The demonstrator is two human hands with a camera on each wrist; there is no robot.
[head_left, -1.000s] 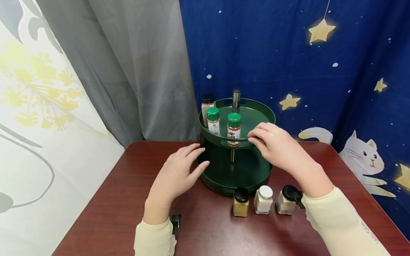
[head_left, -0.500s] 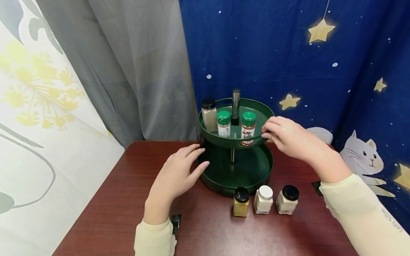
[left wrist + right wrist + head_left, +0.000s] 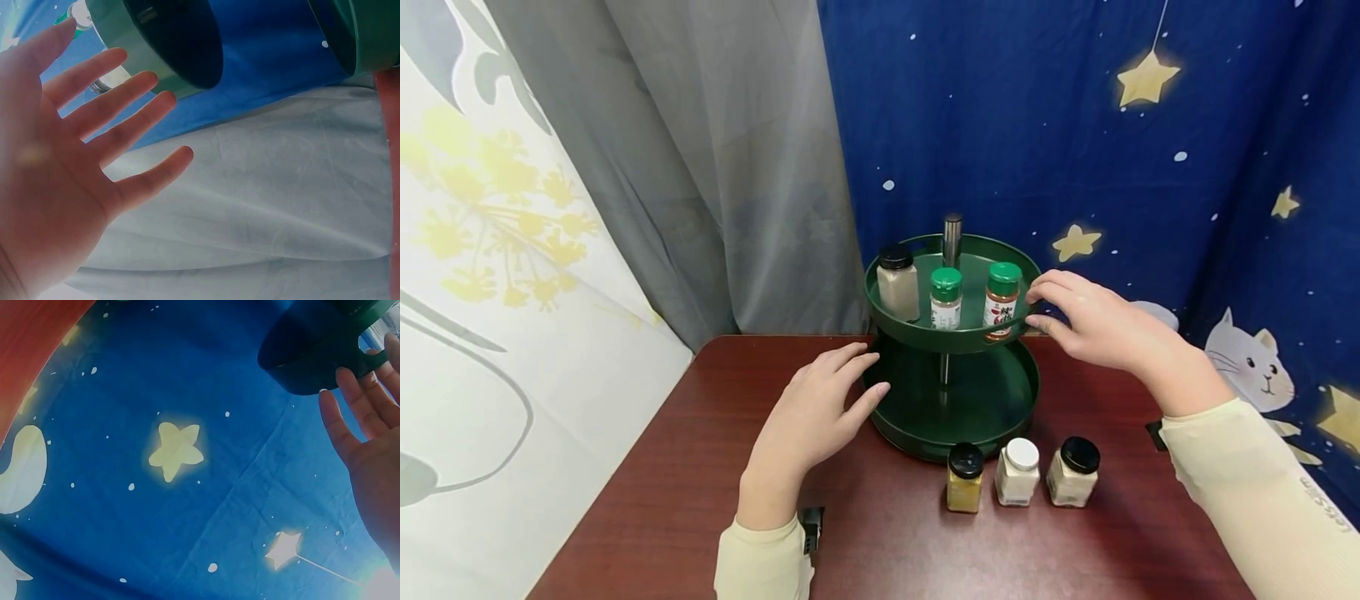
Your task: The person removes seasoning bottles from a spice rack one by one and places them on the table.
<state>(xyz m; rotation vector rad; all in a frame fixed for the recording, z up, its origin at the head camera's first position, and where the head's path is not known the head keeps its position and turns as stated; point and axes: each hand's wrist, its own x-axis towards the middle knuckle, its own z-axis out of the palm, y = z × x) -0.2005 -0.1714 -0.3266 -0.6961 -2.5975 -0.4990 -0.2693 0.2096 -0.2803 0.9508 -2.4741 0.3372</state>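
A green two-tier turntable rack stands at the back of the table, its upper tray above its lower tray. On the upper tray are a black-lidded jar of pale powder, a green-capped spice bottle and a green-capped bottle of red spice. My right hand is at the upper tray's right rim, thumb apart from the fingers; the right wrist view shows relaxed fingers against the rim by its handle slot. My left hand hovers left of the rack, fingers spread and holding nothing.
In front of the rack stand a black-lidded jar of yellow powder, a white-lidded jar and another black-lidded jar. A metal post rises through the trays. Grey and blue curtains hang behind the table.
The upper tray has turned, carrying its bottles along the front toward the right. My right hand has moved right along the rim, its thumb now parted from the fingers. The left hand has stayed put.
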